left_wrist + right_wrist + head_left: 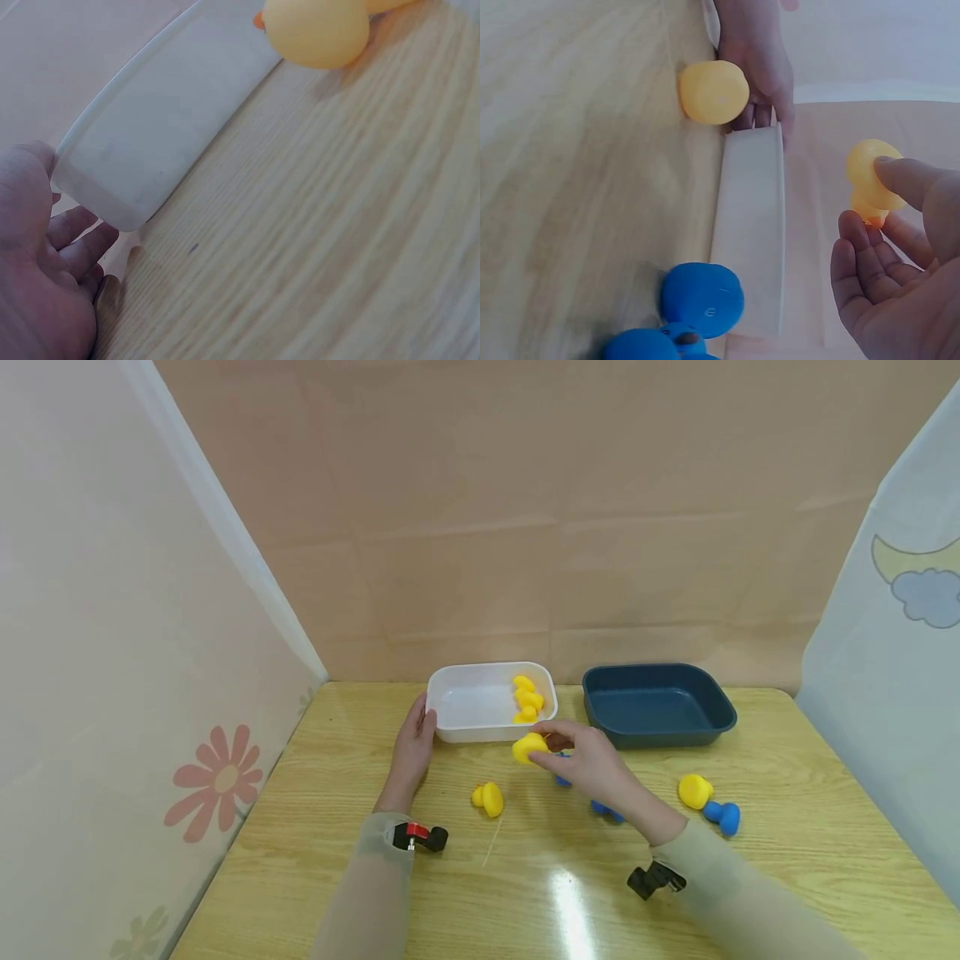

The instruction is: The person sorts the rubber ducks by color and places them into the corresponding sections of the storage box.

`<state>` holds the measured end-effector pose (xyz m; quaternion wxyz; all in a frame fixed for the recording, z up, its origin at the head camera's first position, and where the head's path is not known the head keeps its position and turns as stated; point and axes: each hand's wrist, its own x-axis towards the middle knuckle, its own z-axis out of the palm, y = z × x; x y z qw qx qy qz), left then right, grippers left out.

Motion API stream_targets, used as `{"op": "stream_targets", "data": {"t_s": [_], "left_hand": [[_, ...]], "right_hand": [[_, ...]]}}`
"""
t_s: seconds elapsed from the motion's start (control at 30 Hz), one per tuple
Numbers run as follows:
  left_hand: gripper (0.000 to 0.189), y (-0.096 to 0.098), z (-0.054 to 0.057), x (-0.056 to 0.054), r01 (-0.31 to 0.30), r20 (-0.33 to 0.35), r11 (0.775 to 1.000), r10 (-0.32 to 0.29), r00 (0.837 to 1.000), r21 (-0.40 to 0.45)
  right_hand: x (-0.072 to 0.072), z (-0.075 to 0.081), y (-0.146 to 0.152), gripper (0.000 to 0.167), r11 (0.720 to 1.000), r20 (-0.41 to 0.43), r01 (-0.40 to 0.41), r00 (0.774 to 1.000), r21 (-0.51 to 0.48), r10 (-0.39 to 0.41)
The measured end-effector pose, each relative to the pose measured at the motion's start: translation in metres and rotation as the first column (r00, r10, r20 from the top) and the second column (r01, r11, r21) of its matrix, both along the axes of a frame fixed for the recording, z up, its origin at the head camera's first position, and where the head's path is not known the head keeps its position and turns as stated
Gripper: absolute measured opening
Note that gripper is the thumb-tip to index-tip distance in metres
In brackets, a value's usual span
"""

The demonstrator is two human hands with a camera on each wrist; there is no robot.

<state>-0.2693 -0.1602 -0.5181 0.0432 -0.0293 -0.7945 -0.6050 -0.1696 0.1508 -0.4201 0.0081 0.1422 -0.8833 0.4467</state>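
My right hand (588, 764) pinches a yellow rubber duck (870, 176) between thumb and fingers, in front of the right end of a white bin (480, 734). The duck's orange beak points down toward the fingers in the right wrist view. At the bin's left end, my left hand (414, 743) holds the corner, thumb near the rim and fingers around the end wall. Several yellow ducks (528, 700) lie inside the bin along its right side. Another yellow duck (491, 799) lies tipped over on the table before the bin.
A dark blue bin (660, 737) stands to the right of the white one. Blue ducks (703, 300) lie on the table, partly hidden by my right arm in the head view. Farther right are a yellow duck (695, 791) and a blue duck (724, 817). Sheets hang at the back and sides.
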Motion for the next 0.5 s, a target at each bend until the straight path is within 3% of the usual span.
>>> {"op": "stream_targets", "data": {"t_s": [0.5], "left_hand": [[0.053,0.001,0.001,0.0,-0.016,0.02,1.0,0.016,1.0,0.006]], "right_hand": [[-0.033,0.01,-0.005,0.04,0.999,-0.084,0.035,0.996,0.005,-0.034]]}}
